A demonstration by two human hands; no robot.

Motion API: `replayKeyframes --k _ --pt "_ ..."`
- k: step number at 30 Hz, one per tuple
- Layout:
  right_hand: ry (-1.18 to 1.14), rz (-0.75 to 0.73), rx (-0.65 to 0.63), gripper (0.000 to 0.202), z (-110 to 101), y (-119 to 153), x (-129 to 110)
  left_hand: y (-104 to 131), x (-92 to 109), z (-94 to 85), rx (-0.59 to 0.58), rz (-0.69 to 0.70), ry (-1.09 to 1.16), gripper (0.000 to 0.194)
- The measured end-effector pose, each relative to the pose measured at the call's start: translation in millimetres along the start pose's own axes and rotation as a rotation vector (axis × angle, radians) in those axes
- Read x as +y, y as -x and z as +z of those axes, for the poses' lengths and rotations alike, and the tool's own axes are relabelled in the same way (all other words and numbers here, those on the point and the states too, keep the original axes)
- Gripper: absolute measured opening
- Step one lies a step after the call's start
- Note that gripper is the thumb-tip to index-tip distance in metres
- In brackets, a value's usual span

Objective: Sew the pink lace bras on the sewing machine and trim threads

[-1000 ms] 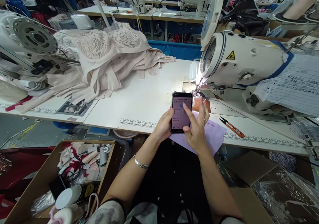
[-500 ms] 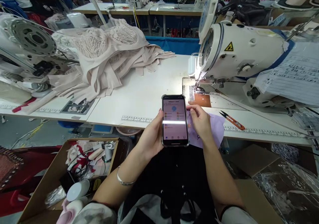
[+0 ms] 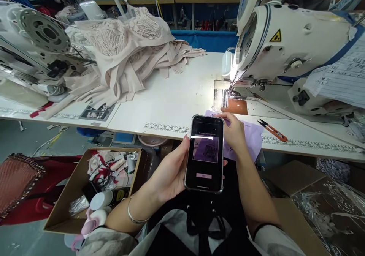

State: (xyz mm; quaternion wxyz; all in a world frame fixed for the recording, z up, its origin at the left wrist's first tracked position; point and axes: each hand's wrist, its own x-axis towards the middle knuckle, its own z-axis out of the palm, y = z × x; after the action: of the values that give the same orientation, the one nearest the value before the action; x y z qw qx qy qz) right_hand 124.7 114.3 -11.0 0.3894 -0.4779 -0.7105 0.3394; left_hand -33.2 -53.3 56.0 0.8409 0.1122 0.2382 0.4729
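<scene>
Phone [image 3: 204, 153] is held up at the near edge of the worktop [image 3: 173, 100], screen facing us. Our left hand [image 3: 172, 168] grips it from the left side, fingers wrapped round behind, with tips showing past the right edge. On the dark screen we note a purple panel with dark marks, a pink bar below it, and a streak of glare.

Our right hand [image 3: 235, 134] is just beyond the phone's right edge, its fingers closed on the upper part of a purple paper [image 3: 252, 136]; the phone hides some of this grip. The paper lies partly over the worktop's front edge.

Just right of the paper we record orange-handled snips [image 3: 273, 130], lying near the ruler strip [image 3: 168, 128]. Behind stands a sewing machine [image 3: 296, 43], its needle area lit. Further left: a heap of beige bras [image 3: 125, 54]. Below, a cardboard box [image 3: 64, 199] holds scraps and a spool.
</scene>
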Motion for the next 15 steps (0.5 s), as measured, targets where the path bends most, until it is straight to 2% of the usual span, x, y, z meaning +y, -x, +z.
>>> replayKeyframes --k 10,15 --pt "0.01 0.0 -0.027 0.021 -2 2 -6 4 0 10.4 -0.053 -0.007 0.021 0.066" --pt "0.019 0.004 -0.029 0.025 -2 2 -7 4 2 15.0 -0.029 0.018 0.032 0.064"
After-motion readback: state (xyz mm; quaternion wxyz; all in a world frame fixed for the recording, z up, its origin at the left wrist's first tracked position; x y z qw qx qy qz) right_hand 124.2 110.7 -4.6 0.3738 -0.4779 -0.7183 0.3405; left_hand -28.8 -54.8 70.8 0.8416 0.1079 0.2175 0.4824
